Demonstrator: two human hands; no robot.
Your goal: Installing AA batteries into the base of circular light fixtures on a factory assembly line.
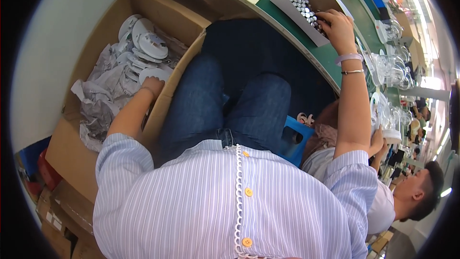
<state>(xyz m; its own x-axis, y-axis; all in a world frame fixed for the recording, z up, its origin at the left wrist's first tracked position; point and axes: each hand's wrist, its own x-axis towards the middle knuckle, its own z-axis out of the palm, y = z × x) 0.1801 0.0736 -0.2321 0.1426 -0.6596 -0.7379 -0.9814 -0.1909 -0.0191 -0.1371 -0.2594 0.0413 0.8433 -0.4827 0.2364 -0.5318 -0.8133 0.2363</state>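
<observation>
My left hand (152, 86) reaches into a large open cardboard box (188, 62) at my left. It is closed on the near edge of a white round disc (154, 73); some of its fingers are hidden. Beyond it lies a pile of similar white discs (152, 45) on crumpled pale paper (103, 86). At the upper right, my right hand (338, 28) dips into a small grey carton (299, 21). Its fingers are bent and pinched among small round silver pieces (299, 5). Whatever they hold is too small to make out.
The carton stands on a green-topped bench (273, 2). Clear plastic-like parts (390, 69) line the bench at the right. A co-worker (412, 192) sits close on that side, hands on a white round part (392, 136). A blue plastic container (291, 141) is beside my leg.
</observation>
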